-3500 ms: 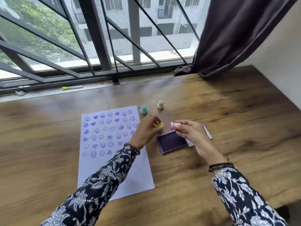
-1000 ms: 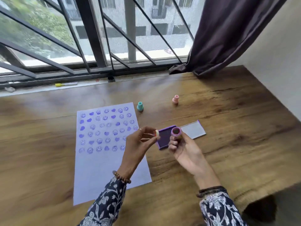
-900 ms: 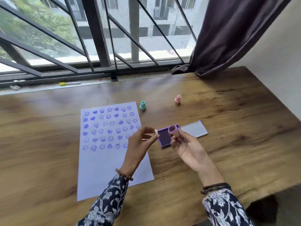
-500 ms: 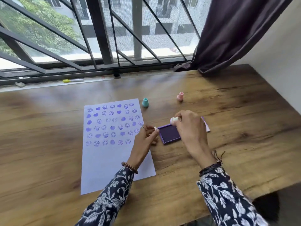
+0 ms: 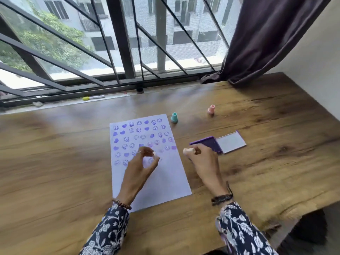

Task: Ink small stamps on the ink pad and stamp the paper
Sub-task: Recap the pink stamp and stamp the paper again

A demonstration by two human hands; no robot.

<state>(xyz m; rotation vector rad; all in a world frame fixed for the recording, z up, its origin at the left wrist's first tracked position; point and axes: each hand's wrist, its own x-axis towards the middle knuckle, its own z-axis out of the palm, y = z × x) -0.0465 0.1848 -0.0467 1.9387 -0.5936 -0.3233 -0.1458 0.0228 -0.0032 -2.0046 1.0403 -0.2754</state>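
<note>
Two hands hover over the brown wooden surface (image 5: 55,162), both blurred with motion. The left hand (image 5: 141,168) is above the white sheet of paper (image 5: 165,177), thumb and fingers pinched narrowly on a small pale stamp (image 5: 154,153) whose tip just shows at the fingertips. The right hand (image 5: 202,162) is just off the paper's right edge, fingers curled around a small pinkish-white stamp (image 5: 188,150) that sticks out to the left of the knuckles. The upper half of the paper carries rows of purple smiley and heart prints; the lower half is bare. Right of the paper lies the purple square ink pad (image 5: 207,143) with its pale lid (image 5: 230,142) folded open flat beside it; the right hand covers the pad's near corner. A small teal stamp (image 5: 174,117) stands upright just past the paper's top right corner, and a small pink stamp (image 5: 211,109) stands upright farther right, well apart from the pad. A yellow-capped marker (image 5: 93,97) lies on the window ledge beyond the surface's far edge. A dark curtain (image 5: 266,37) hangs at the right of the barred window (image 5: 119,37).
</note>
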